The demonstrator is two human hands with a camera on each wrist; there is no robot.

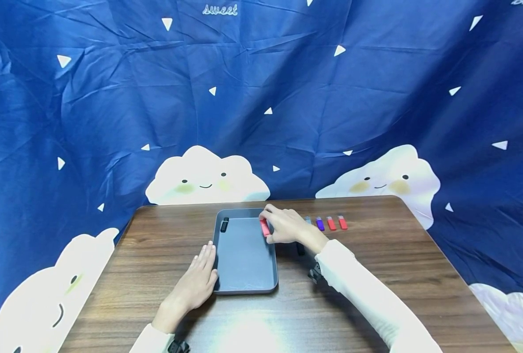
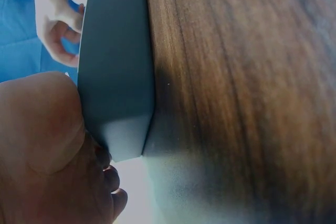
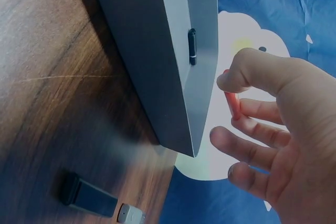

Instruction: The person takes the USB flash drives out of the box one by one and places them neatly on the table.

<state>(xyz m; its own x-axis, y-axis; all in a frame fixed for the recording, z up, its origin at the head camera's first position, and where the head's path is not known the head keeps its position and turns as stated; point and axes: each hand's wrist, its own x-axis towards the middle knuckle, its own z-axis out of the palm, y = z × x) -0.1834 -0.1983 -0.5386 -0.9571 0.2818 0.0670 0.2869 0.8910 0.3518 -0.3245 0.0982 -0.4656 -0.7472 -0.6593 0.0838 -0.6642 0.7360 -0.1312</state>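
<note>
On the wood-grain counter, the right hand pinches a small red flash drive between thumb and forefinger, holding it over the far right rim of a grey tray. That drive is a slim plastic stick; in the right wrist view only a sliver of it shows between the curled thumb and the fingers, the remaining fingers loosely bent beneath.

Just under this hand lies the tray, a shallow rectangular dish of matte grey plastic with rounded corners and a low raised wall. Its smooth floor carries one thing: a black flash drive, oblong and dark, lying in the far left corner, well across from the right hand. The right wrist view shows the same black stick resting against the inside wall.

Beside the tray's near left edge rests the left hand, flat on the counter with fingers straight and together, their sides touching the outer wall. It holds nothing.

To the right of the right hand, a short row of drives lies on the bare wood: a purple one, then two red ones. Below the right wrist, a dark drive with a pale end lies on the counter, apart from the tray.

Behind everything hangs a creased blue cloth printed with white clouds and triangles.
</note>
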